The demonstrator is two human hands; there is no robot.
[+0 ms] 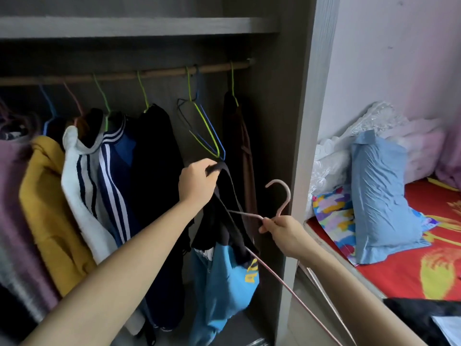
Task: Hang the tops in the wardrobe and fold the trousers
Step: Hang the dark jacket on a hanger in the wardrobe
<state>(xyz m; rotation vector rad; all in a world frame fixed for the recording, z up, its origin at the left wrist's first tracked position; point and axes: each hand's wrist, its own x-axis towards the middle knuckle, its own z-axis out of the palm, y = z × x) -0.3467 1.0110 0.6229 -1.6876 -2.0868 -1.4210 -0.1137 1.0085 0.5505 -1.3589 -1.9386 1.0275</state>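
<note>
My left hand (197, 182) gripped the black top (230, 193) up high, so my right hand (282, 231), pinching the pink hanger (284, 196), could slide it in.

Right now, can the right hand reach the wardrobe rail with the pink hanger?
Probably yes. The right hand holds the pink hanger below the rail, with open space between them; bare rail shows beside the empty hangers.
</note>
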